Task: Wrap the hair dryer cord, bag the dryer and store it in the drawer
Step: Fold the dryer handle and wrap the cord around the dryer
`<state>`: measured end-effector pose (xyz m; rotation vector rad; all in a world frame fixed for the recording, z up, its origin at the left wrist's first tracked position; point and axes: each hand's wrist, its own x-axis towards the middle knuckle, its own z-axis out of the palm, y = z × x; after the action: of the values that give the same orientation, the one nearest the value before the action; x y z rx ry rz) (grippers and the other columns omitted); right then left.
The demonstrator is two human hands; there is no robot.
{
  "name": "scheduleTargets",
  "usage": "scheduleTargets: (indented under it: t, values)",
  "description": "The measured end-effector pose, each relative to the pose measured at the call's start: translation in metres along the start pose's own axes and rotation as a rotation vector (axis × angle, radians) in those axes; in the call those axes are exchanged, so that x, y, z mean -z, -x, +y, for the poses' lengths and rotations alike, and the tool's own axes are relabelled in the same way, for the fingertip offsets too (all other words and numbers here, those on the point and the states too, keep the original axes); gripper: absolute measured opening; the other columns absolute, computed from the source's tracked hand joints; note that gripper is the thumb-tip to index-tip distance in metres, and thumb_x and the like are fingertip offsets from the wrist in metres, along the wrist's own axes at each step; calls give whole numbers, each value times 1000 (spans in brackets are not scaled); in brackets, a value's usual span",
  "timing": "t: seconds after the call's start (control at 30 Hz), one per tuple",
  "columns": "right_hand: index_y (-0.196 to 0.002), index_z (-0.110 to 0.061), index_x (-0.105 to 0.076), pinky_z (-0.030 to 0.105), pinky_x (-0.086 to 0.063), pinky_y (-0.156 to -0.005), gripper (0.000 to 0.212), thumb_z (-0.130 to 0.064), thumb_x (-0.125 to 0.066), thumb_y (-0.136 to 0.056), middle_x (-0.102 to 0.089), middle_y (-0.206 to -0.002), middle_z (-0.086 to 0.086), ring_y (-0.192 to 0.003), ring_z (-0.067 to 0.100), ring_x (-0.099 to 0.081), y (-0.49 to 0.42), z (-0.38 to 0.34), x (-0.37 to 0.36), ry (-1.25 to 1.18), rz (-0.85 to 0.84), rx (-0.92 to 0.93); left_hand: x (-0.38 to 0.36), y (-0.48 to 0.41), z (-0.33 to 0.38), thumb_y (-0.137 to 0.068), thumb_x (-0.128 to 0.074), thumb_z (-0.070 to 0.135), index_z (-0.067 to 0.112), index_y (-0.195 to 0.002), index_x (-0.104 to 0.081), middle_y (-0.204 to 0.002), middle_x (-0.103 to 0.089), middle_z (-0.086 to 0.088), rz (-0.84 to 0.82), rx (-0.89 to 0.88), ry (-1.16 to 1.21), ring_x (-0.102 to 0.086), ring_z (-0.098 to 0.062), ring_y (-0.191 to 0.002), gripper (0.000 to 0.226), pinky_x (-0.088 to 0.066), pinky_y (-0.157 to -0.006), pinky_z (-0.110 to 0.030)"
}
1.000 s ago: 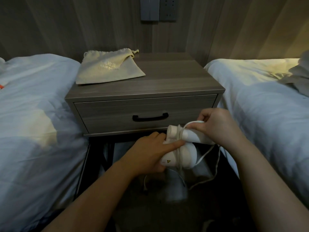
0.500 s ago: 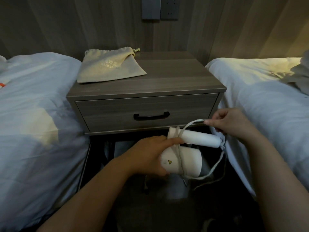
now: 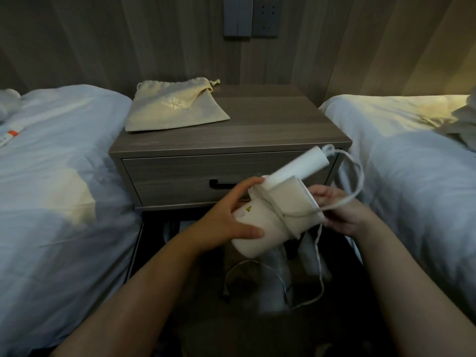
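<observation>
Wood-grain panels line the far wall, with a grey switch plate (image 3: 237,16) and a socket (image 3: 264,16) side by side at the top. At the left lies a bed (image 3: 51,176) under white bedding, with a small orange-ended tag (image 3: 10,135) near its left edge. Between the two beds stands a grey wooden bench (image 3: 270,130). A beige drawstring bag (image 3: 175,106) lies flat on its far left corner, mouth turned to the wall. Below the top, the drawer (image 3: 167,176) is closed, and its dark handle (image 3: 221,185) is partly hidden behind the hands.

In front of the drawer, off the bench, the left hand (image 3: 226,217) grips the white hair dryer (image 3: 270,217) round its barrel, thumb across the near side and fingers curled over the far side. The folding handle of the dryer points up and to the right, across the drawer front. A few turns of white cord (image 3: 358,181) cross the barrel. From the tip of the handle the cord swings out in a loop to the right and comes back to the barrel's right end. There the right hand (image 3: 342,215), half hidden behind the dryer, pinches it with curled fingers. More cord hangs down from there and trails on the dark floor, ending in a plug (image 3: 225,296) beneath the dryer. At the far right is the second bed (image 3: 412,176), also white, lit warm at its far end.
</observation>
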<state>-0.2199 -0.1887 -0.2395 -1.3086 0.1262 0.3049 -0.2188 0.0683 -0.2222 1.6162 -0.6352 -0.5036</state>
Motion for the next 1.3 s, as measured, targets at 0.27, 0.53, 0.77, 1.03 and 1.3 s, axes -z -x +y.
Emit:
scheduleTargets:
  t: [0.27,0.53,0.77,1.03,1.3]
  values:
    - [-86,-16,-75,14,-49,-60,24,0,-72,-68,-73,-76,-3,-68,5,-64,16,-9,-22,104,-273,95,2,-6,-4,-46,-76,34,51,-121,-41,-127,-50,12,188,-9,159,-58,-9,-106,85,-52,-77,-24]
    - [-82,-15,-77,18,-52,-62,43,-44,-83,-52,-74,-80,0,-73,9,-68,18,4,-46,-112,-310,194,-10,-7,-2,-66,-81,12,51,-134,-28,-115,-45,23,332,7,-37,-54,-2,-104,94,-52,-86,-28]
    - [-112,-11,-56,23,-54,-56,46,-31,-59,-71,-70,-93,7,-74,11,-71,7,17,-72,-231,-85,126,-14,-3,0,-66,-81,28,62,-132,-14,-127,-44,13,406,-2,-237,-51,-1,-107,100,-47,-88,-25]
    - [-104,-8,-67,29,-58,-75,76,-38,-90,-38,-73,-104,11,-96,19,-70,3,17,-66,-344,-91,127,10,-12,-1,-93,-47,35,39,-146,-8,-100,-62,10,466,68,-1,-60,-6,-92,66,-49,-88,-34]
    - [-96,-11,-71,31,-58,-81,69,-33,-91,-34,-75,-98,10,-92,20,-70,10,16,-71,-317,-149,108,13,-12,-6,-91,-52,18,33,-115,-57,-119,-61,-7,472,-14,199,-61,-21,-104,28,-53,-77,-35]
